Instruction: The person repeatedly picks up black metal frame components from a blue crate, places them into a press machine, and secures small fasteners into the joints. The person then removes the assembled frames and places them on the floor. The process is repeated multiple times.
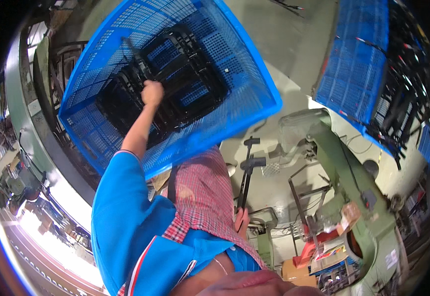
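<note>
My left hand (152, 93) reaches down into a large blue perforated plastic basket (267, 98). Its fingers are closed on one of the black metal parts (140, 63) inside, though the exact grip is partly hidden. Several similar black bar-shaped parts (202, 66) lie along the basket's bottom. At my right side, lower down, my right hand (242, 220) is wrapped round a long black metal bar (245, 185) with short crosspieces at its far end. This bar points away from me, outside the basket.
Another blue basket (353, 74), heaped with black rods (405, 89), stands at the far right. A green machine (346, 167) fills the right side, with a cardboard box (351, 214) on it. On the left runs a long grey-green metal beam (32, 118).
</note>
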Motion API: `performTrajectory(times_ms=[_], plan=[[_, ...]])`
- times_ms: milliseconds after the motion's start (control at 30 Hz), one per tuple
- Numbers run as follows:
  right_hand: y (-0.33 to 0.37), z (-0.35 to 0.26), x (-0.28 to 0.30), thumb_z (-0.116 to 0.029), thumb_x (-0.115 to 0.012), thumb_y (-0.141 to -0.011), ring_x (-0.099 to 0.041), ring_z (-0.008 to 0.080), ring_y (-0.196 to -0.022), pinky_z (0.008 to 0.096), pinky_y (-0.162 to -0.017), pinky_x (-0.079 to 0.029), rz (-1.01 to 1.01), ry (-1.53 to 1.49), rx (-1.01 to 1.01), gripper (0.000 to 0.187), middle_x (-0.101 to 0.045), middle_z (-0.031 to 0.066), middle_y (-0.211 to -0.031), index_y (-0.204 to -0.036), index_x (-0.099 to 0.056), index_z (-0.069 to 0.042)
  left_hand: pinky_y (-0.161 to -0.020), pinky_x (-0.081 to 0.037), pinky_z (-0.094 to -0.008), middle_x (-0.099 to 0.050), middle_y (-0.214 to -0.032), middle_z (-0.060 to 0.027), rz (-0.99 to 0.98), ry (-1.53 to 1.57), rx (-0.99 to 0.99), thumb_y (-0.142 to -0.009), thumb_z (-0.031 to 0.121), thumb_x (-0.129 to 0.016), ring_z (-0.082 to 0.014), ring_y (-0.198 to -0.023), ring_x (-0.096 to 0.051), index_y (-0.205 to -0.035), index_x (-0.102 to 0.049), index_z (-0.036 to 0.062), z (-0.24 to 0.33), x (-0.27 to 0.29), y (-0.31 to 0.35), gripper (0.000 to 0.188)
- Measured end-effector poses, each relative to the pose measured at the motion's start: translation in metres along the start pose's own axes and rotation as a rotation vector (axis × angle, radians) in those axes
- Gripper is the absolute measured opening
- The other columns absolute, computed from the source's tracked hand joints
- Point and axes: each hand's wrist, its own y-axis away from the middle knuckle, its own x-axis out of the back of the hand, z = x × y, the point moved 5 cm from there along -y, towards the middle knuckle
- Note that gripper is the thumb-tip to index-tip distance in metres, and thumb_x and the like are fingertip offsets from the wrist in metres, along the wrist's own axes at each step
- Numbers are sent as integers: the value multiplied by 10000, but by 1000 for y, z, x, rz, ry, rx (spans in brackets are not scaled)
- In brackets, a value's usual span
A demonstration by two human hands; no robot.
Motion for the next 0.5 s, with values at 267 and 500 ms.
performTrajectory(times_ms=[267, 500], plan=[[-20, 52, 59, -342, -465, -974, -573, 467, -799, 473, -653, -445, 172, -45, 154, 322, -597, 259, -829, -1021, -541, -32, -617, -423, -234, -497, -673, 11, -265, 1037, -605, -961, 180, -524, -79, -628, -489, -1091, -558, 15, -31, 229, 248, 213], [48, 81, 149, -327, -509, -959, -566, 407, -638, 450, -559, -417, 338, -56, 337, 339, -558, 209, -672, -833, -526, -12, -522, -334, -262, -396, -576, -9, -402, 609, -912, -1001, 290, -436, -92, -548, -383, -839, -603, 16, 27, 305, 454, 360]])
